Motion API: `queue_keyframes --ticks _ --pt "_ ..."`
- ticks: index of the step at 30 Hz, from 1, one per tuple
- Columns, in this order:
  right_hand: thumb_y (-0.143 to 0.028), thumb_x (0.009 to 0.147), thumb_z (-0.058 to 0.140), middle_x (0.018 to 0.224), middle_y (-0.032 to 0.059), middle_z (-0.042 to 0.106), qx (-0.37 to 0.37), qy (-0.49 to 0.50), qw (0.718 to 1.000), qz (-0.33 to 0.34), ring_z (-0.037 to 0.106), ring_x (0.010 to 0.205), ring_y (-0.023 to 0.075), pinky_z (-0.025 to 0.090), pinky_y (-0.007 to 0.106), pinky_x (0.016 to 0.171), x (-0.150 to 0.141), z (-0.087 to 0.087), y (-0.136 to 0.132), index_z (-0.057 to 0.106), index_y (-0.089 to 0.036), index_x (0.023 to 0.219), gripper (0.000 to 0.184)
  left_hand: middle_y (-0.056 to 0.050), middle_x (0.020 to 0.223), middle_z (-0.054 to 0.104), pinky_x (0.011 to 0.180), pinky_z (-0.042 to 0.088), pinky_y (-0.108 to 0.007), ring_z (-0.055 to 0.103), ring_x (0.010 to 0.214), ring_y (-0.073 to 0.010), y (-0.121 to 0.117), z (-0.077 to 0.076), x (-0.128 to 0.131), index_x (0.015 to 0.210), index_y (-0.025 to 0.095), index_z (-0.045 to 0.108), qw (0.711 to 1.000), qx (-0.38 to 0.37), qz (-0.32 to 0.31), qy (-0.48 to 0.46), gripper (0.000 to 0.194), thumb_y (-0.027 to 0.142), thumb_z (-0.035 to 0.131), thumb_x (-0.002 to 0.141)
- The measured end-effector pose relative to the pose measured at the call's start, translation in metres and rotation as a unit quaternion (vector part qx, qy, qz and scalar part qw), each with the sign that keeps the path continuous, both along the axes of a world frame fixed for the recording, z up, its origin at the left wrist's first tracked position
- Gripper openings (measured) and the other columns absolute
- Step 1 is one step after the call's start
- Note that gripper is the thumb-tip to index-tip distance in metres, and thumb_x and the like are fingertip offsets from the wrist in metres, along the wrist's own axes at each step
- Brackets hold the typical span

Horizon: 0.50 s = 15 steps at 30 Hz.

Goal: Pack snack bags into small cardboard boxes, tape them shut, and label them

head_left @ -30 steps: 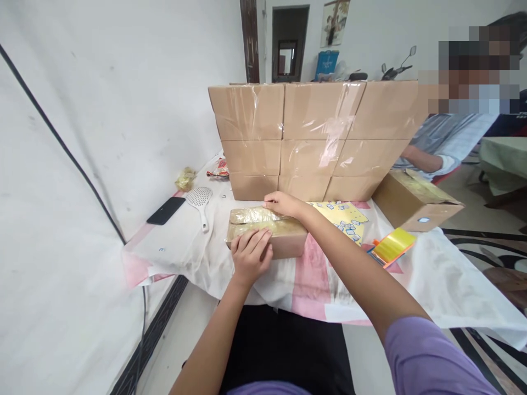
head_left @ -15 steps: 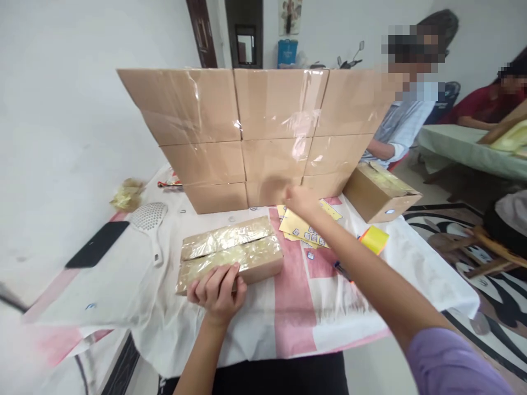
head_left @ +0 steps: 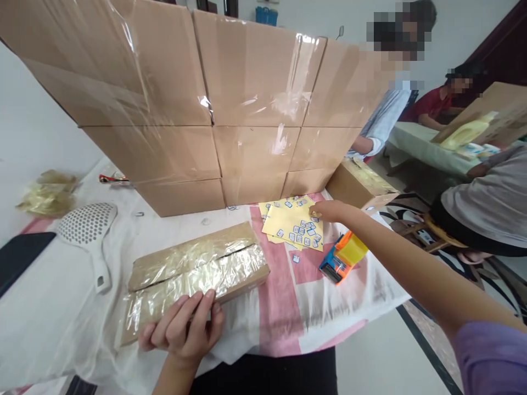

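A low cardboard box (head_left: 197, 269) with shiny clear tape over its top seam lies in front of me. My left hand (head_left: 185, 323) rests on its near edge, fingers curled over the top and thumb at the front side. To the right of the box are yellow sheets (head_left: 284, 219) carrying small blue-edged stickers. My right hand (head_left: 329, 210) is at their right side, fingertips pressed together on the top sheet; anything between them is too small to make out. One loose sticker (head_left: 296, 258) lies on the cloth below the sheets.
A wall of stacked, taped boxes (head_left: 255, 99) stands behind. An orange-blue tape dispenser (head_left: 340, 258) sits right, a white slotted skimmer (head_left: 93, 230) and dark phone (head_left: 20, 255) left. Another box (head_left: 358, 184) stands back right. A person (head_left: 385, 118) is beyond the stack.
My right hand has gone from in front of the stacked boxes down to the yellow sheets. My left hand stays on the box. The view has moved closer and tilted down.
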State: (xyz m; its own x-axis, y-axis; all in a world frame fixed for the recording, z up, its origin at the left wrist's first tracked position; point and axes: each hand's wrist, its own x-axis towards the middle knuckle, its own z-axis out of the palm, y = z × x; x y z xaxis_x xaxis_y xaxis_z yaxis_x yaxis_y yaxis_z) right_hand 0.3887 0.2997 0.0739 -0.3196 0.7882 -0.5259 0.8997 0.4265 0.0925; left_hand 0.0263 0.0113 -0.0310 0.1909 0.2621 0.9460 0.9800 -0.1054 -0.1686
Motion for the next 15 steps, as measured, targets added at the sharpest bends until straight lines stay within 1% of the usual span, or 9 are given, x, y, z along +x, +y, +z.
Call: queue_keyframes --ticks 2,5,8,10,11,13,15 --pt "-0.016 0.087 0.065 0.127 0.0096 0.070 0.001 -0.004 1.000 0.015 0.068 0.108 0.0254 0.047 0.029 0.078 -0.004 0.000 -0.001 0.067 -0.024 0.128 0.041 -0.005 0.088 0.067 0.113 0.030 -0.045 0.059 0.079 -0.0226 0.000 -0.003 -0.002 0.103 0.026 0.073 1.000 0.004 -0.006 0.006 0.029 0.028 0.075 0.074" --pt "-0.020 0.089 0.066 0.129 0.0096 0.069 0.005 -0.012 0.999 0.035 0.067 0.112 0.0253 0.046 0.029 0.078 -0.010 0.004 -0.008 0.065 -0.023 0.131 0.041 -0.004 0.087 0.067 0.113 0.027 -0.046 0.058 0.080 -0.0234 0.001 -0.007 -0.005 0.103 0.031 0.072 1.000 0.004 -0.014 0.009 0.029 0.031 0.075 0.074" --pt "-0.025 0.087 0.072 0.127 0.0106 0.070 0.000 -0.041 0.998 0.045 0.067 0.114 0.0282 0.048 0.032 0.080 -0.021 0.006 -0.023 0.069 -0.023 0.124 0.037 -0.005 0.088 0.067 0.114 0.023 -0.043 0.057 0.082 -0.0240 0.002 -0.008 -0.005 0.105 0.029 0.074 0.999 0.000 -0.040 -0.006 0.035 0.026 0.078 0.070" --pt "-0.026 0.084 0.076 0.127 0.0148 0.071 0.004 -0.072 0.997 0.036 0.067 0.115 0.0329 0.049 0.036 0.082 -0.031 0.002 -0.034 0.072 -0.020 0.120 0.037 -0.005 0.090 0.066 0.114 0.021 -0.043 0.057 0.085 -0.0243 0.002 -0.007 -0.004 0.106 0.028 0.074 0.999 0.001 -0.054 -0.008 0.039 0.023 0.079 0.068" --pt "-0.028 0.083 0.078 0.126 0.0176 0.071 0.009 -0.086 0.996 0.028 0.068 0.114 0.0353 0.050 0.038 0.083 -0.036 -0.001 -0.039 0.073 -0.018 0.118 0.037 -0.005 0.091 0.066 0.114 0.021 -0.044 0.057 0.087 -0.0245 0.001 -0.007 -0.004 0.107 0.029 0.074 0.999 0.000 -0.051 -0.006 0.040 0.023 0.079 0.069" --pt "-0.035 0.084 0.077 0.121 0.0223 0.072 0.019 -0.105 0.994 0.006 0.070 0.111 0.0383 0.052 0.041 0.082 -0.044 -0.007 -0.047 0.074 -0.014 0.116 0.038 -0.004 0.091 0.066 0.112 0.022 -0.046 0.057 0.087 -0.0248 0.001 -0.007 -0.004 0.108 0.031 0.072 1.000 0.001 -0.031 0.000 0.038 0.026 0.078 0.071" --pt "-0.044 0.088 0.071 0.117 0.0232 0.073 0.022 -0.109 0.994 -0.015 0.071 0.107 0.0385 0.053 0.042 0.080 -0.049 -0.012 -0.051 0.074 -0.013 0.115 0.040 -0.004 0.090 0.066 0.111 0.023 -0.046 0.057 0.086 -0.0248 0.000 -0.010 -0.005 0.108 0.032 0.071 1.000 -0.003 -0.013 0.004 0.037 0.030 0.077 0.072"
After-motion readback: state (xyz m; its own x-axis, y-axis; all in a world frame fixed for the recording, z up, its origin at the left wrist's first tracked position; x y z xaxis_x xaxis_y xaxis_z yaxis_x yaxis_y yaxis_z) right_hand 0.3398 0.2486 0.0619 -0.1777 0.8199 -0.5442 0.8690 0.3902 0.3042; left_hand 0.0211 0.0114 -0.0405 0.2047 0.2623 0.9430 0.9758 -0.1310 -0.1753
